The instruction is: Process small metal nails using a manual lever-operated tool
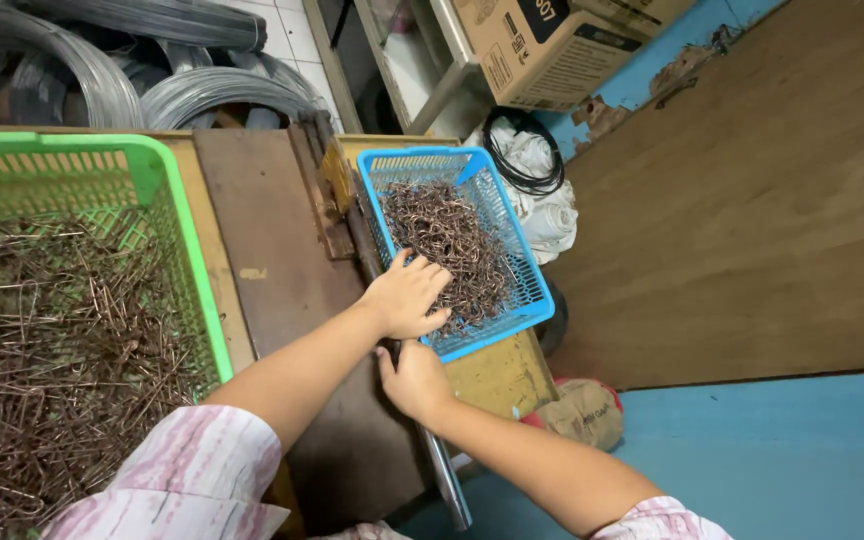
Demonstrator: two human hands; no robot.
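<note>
You are reaching your left hand (407, 295) into the blue basket (537, 300), fingers spread open and pressing down on the heap of bent wire pieces (447, 235) lying inside it. Your right hand (414, 380) is sitting just below the left, curled closed around the top of a metal bar (447, 480) that is running along the edge of the tabletop (272, 250). The blue basket is resting at the right end of the tabletop. A larger green basket (187, 250) is standing at the left, holding longer wire pieces (52, 340). Wire coils (102, 70) are lying behind it, and a cardboard box (542, 50) is sitting beyond the blue basket.
</note>
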